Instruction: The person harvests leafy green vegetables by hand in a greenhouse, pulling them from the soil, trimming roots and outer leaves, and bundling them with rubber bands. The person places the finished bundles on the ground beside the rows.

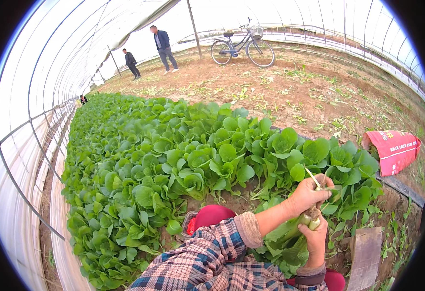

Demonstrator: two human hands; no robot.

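Observation:
My right hand (315, 236) grips a leafy green plant (285, 247) by its pale stalks, with the leaves hanging down to the left and the root end up. Just above it, my left hand (312, 196) pinches a thin pale stalk (312, 177) and some limp leaf pieces close to the roots. Both arms wear plaid sleeves with rolled cuffs. Dense rows of leafy greens (198, 156) grow before me and to the left.
A red printed sack (396, 151) lies at the right. Beside my knee is a plastic basket (189, 222) with something red. A flat board (365, 258) lies lower right. Farther off are a bicycle (243, 47), a person (164, 47), another person (131, 63) and a distant one. Tunnel hoops line the left.

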